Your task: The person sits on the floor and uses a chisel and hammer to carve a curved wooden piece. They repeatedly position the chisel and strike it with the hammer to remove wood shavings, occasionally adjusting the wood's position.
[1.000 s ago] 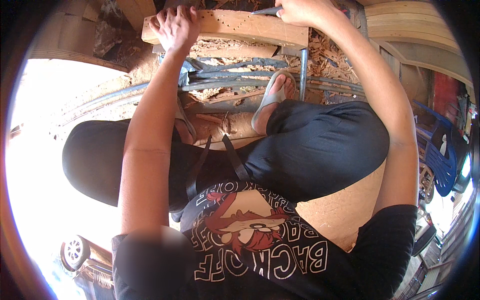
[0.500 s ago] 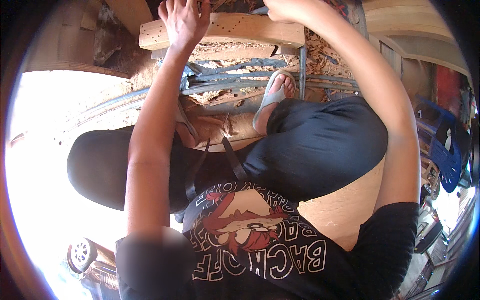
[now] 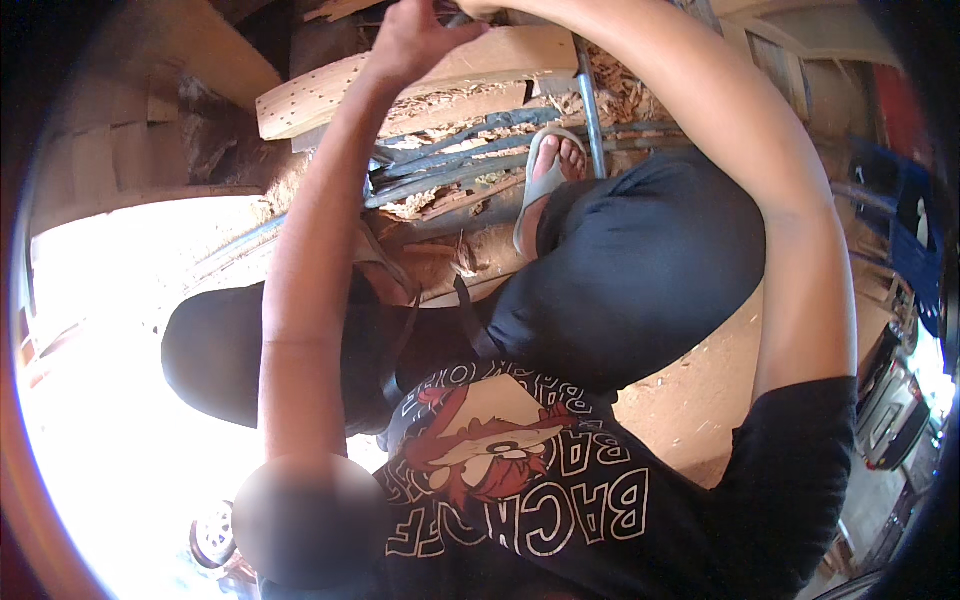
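Observation:
At the top edge, my left hand [image 3: 412, 45] hangs over a pale wooden beam [image 3: 310, 98] with several small dark holes in its left end. Its thumb stretches out to the right, apart from the fingers, whose tips are partly cut off. My right hand [image 3: 484, 6] is close beside it and mostly out of the picture. It appears closed on a narrow dark metal tool [image 3: 456, 19], of which only a bit shows between the hands; its exact kind is hidden.
Below the beam lie wood chips [image 3: 410, 205] and long dark bars [image 3: 450, 167]. A metal rod [image 3: 590, 115] stands by the beam's right end. My sandaled foot [image 3: 550, 175] rests near it. A blue plastic chair [image 3: 905, 225] is at the far right.
My left hand has moved right along the beam, toward my right hand. My right hand has shifted left and up, mostly out of view. The view has tilted slightly, so the beam now slants.

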Demonstrator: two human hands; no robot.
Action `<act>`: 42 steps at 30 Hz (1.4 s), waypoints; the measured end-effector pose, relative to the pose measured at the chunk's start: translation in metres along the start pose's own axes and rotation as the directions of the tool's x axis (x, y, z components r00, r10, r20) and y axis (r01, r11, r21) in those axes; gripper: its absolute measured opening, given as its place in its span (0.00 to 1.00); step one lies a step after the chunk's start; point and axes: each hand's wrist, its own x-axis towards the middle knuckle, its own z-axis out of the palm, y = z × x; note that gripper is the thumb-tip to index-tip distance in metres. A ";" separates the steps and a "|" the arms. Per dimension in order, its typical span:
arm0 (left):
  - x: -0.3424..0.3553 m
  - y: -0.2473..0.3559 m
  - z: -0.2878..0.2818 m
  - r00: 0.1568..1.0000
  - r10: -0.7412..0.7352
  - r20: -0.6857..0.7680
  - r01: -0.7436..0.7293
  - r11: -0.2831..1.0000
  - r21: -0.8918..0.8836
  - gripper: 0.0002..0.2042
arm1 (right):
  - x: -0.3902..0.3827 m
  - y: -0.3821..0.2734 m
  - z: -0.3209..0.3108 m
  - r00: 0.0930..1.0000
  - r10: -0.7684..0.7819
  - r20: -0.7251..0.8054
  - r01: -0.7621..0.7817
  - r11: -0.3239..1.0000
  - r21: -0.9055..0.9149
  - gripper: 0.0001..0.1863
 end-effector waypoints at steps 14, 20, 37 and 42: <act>0.003 -0.014 -0.021 0.977 0.198 0.077 -0.208 0.966 0.152 0.29 | -0.006 -0.016 -0.010 0.926 0.223 -0.305 -0.003 0.813 0.583 0.31; 0.003 -0.007 -0.001 0.995 0.098 -0.035 -0.104 0.967 -0.232 0.16 | 0.006 -0.021 -0.014 0.880 0.213 -0.424 0.150 0.723 0.675 0.29; 0.012 0.020 -0.006 0.960 0.157 -0.230 -0.177 0.982 -0.066 0.14 | -0.196 -0.026 0.328 0.555 0.771 0.314 -0.624 0.136 0.769 0.36; 0.010 0.014 -0.011 0.982 0.092 -0.163 -0.119 0.979 -0.168 0.10 | -0.227 -0.059 0.364 0.486 0.718 0.498 -0.727 0.017 0.686 0.33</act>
